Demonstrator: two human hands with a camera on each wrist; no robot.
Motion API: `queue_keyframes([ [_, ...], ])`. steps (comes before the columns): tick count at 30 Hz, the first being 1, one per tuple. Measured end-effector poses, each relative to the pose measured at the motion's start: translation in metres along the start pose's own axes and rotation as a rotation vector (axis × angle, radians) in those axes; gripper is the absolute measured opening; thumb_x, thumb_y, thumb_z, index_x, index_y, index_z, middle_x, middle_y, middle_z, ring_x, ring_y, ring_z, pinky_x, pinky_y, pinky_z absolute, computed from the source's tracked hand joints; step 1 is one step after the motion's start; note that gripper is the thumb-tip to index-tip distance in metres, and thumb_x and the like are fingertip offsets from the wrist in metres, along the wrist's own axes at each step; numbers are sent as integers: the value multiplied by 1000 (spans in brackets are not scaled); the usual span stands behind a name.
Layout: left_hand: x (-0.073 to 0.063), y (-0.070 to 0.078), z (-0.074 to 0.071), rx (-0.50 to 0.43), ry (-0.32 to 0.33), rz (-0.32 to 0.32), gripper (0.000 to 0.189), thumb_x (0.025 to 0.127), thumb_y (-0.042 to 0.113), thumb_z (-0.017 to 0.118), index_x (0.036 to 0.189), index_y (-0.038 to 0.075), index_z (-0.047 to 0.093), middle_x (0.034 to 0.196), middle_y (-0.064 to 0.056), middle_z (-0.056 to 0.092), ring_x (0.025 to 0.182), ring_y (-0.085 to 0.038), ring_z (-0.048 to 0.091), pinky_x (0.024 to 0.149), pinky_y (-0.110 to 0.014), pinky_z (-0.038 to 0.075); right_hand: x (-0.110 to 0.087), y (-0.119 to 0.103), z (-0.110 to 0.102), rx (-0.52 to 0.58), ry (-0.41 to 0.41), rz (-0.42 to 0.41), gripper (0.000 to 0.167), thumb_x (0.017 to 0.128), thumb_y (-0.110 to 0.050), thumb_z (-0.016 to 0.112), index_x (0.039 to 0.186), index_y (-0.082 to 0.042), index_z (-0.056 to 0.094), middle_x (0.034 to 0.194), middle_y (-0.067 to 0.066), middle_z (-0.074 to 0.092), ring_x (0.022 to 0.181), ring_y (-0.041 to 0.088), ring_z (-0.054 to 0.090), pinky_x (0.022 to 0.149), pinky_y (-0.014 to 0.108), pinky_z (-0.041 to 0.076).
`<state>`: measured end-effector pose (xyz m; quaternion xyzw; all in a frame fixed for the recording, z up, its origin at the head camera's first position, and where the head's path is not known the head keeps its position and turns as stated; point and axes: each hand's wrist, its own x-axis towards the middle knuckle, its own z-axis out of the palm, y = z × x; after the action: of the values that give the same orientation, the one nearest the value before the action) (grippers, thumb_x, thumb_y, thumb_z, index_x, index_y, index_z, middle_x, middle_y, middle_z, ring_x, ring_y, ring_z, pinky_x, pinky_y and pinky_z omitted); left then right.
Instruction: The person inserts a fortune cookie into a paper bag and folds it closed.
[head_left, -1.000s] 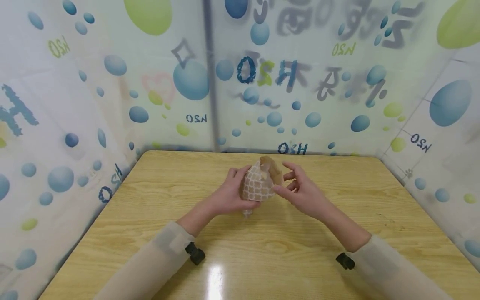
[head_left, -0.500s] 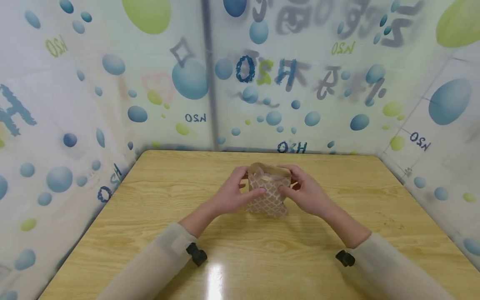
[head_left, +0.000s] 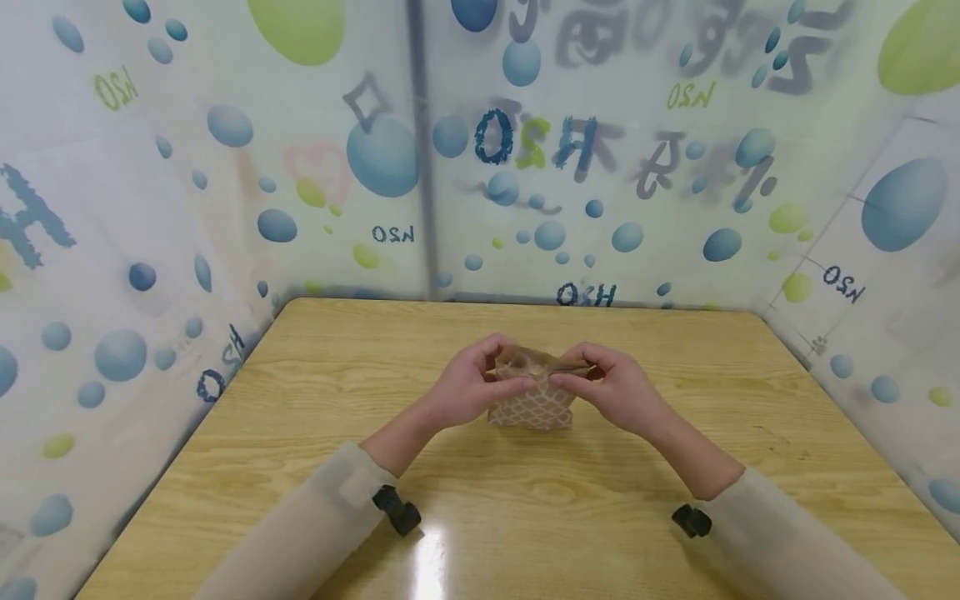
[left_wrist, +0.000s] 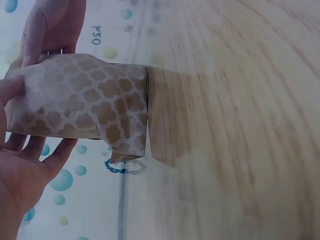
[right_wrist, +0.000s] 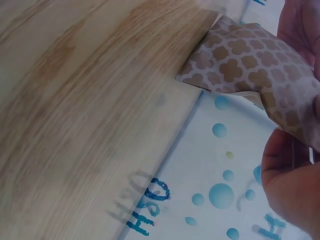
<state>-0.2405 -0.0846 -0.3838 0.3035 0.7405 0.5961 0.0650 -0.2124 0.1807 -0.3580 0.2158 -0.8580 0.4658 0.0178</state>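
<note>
A small brown paper bag (head_left: 532, 410) with a white lattice pattern stands upright near the middle of the wooden table. Its bottom edge meets the tabletop in the left wrist view, where the patterned side of the bag (left_wrist: 95, 97) shows. My left hand (head_left: 471, 385) pinches the upper left part, thumb on the near face and fingers behind. On the upper right, my right hand (head_left: 621, 390) pinches the rim the same way, and the paper there is pressed into a fold. Some clear film or plastic seems to show at the mouth; the bag's contents are hidden.
The light wooden table (head_left: 345, 350) spreads out on all sides of the bag. Behind it and at both sides hangs a pale curtain (head_left: 337, 150) with blue and green dots. A black clip-like device (head_left: 396, 510) sits at the left cuff, another black device (head_left: 692, 521) at the right.
The bag was tilted in my left hand with my right hand's fingers spread beside it. Now it stands upright and lower, both hands pinch its top, and the mouth looks narrower.
</note>
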Motion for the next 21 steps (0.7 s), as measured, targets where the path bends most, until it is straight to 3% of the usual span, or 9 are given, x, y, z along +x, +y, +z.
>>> queue_keyframes([
  [8,2,-2,2,-20,23,17,13,104,14,77,116,13,76,122,-6,74,79,-11,61,64,-27,51,-1,3,0,-8,7,-8,10,105,-15,75,113,-14,82,108,7,77,91,18,72,75,29,60],
  [14,2,-2,3,-28,51,-2,12,105,15,75,115,12,81,116,-3,79,90,-11,64,77,-30,56,-1,5,1,-45,21,-37,10,106,-18,74,110,-15,83,104,5,77,87,14,70,75,28,59],
  [17,1,-2,4,-45,64,-4,13,105,14,74,115,9,81,113,-3,79,88,-12,63,76,-30,55,-1,4,1,-43,24,-46,9,106,-17,74,109,-14,82,103,5,76,85,12,69,71,28,58],
  [21,2,-2,6,-92,62,34,12,103,4,74,114,0,79,118,-13,80,101,-12,73,88,-29,62,-1,5,2,-9,14,-93,9,105,-7,73,108,-12,80,106,7,75,90,11,68,73,28,59],
])
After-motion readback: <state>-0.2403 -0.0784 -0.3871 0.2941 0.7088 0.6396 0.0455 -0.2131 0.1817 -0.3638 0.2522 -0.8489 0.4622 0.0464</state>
